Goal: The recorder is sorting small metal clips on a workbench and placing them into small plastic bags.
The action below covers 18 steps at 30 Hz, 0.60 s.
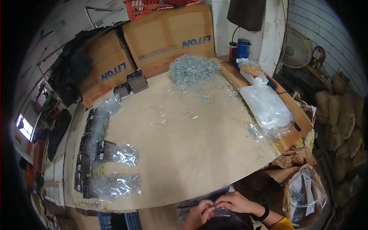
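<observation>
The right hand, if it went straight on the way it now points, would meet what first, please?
Probably the left hand, just leftward of the right hand and the clear plastic; whether the hands touch is unclear.

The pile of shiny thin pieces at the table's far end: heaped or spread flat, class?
Heaped: the pile stands as a dense mound on the table, though some loose pieces lie scattered nearby.
</observation>
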Motion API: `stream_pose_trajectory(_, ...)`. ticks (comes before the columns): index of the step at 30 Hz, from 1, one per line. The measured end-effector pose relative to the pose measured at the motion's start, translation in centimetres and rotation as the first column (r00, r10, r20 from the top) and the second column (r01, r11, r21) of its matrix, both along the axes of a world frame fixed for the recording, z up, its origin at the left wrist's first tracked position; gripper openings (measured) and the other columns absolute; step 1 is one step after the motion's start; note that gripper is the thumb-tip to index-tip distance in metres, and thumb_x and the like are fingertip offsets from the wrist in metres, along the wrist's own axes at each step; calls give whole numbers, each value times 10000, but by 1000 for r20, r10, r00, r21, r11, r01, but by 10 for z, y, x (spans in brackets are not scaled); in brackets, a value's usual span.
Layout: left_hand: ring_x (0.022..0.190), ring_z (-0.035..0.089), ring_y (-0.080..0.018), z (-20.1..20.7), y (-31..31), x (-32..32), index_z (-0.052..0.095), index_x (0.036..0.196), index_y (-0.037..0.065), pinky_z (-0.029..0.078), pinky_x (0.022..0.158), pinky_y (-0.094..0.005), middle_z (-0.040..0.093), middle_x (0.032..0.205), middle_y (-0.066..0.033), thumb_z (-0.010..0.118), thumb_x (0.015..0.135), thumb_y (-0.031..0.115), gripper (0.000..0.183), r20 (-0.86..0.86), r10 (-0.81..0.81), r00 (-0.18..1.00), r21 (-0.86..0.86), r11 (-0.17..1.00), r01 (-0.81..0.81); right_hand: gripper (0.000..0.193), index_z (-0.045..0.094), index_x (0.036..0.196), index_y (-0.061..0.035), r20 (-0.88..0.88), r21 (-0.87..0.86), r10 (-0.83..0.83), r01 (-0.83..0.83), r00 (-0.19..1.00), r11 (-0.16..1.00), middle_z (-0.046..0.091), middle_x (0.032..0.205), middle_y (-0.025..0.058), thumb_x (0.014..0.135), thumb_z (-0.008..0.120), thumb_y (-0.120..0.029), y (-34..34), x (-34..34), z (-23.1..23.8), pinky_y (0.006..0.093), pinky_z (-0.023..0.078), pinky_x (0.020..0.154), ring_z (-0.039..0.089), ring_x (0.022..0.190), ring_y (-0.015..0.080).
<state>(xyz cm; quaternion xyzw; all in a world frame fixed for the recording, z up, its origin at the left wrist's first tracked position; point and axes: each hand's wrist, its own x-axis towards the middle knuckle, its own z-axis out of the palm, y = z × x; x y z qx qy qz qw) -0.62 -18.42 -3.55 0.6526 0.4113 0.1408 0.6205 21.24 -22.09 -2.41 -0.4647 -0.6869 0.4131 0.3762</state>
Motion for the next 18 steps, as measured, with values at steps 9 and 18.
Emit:
stream_pose_trajectory(9, 682, 549, -84, -46, -3, -38, 605, 850, 37, 437, 646, -246, 600, 717, -40, 597, 966, 348, 333, 176, -236, 956, -455, 842, 291, 280, 646, 825, -45, -464, -637, -76, -273, 882, 721, 531, 623, -4, 986, 598, -269, -39, 11, -81, 250, 375, 509, 490, 569, 41)
stream_pose_trajectory(18, 790, 688, -297, -107, -21, -27, 655, 1003, 84, 546, 675, -389, 680, 897, -118, 688, 890, 274, 224, -139, -67, 988, 478, 869, 126, 288, 596, 995, -68, 277, -239, -63, 132, 959, 962, 656, 833, 140, 901, 662, -332, -46, 6, -132, 399, 478, 710, 642, 818, 331)
